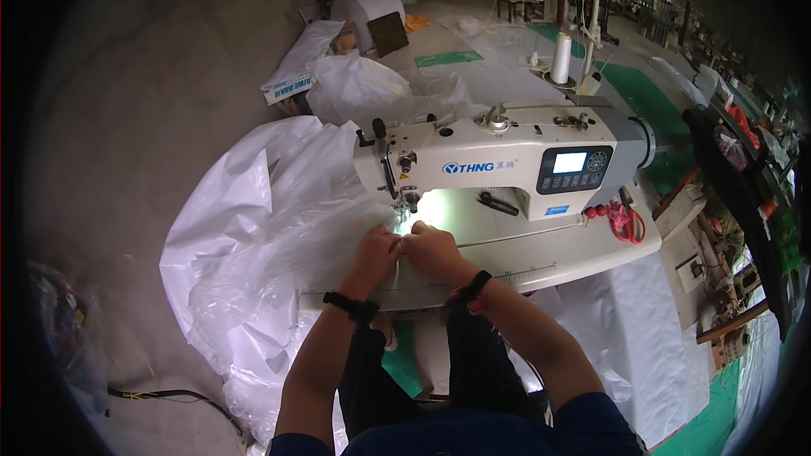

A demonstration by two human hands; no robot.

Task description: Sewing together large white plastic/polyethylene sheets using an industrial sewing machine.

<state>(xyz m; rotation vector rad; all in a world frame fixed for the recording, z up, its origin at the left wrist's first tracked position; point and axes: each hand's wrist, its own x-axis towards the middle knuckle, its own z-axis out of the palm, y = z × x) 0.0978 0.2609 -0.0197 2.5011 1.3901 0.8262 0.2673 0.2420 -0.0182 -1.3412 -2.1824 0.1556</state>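
Under the lit needle area of a white sewing machine [473, 148], my two hands sit side by side, almost touching. My left hand [377, 252] is closed, its fingertips pinching the white plastic sheet [245, 262] by the presser foot [411, 202]. Close by, my right hand [429, 250] is also closed, with curled fingers at the same edge of the sheet. The fingertips partly cover what lies between them. To the left of the machine the sheet spreads in loose folds and hangs off the table.
Black thread snips [498, 203] lie under the machine arm. Red-handled scissors [627, 225] rest at the table's right end. A white thread cone [562, 59] stands behind the machine. Wrapped bundles [359, 84] sit beyond it, and a black cable [169, 394] crosses the floor at left.
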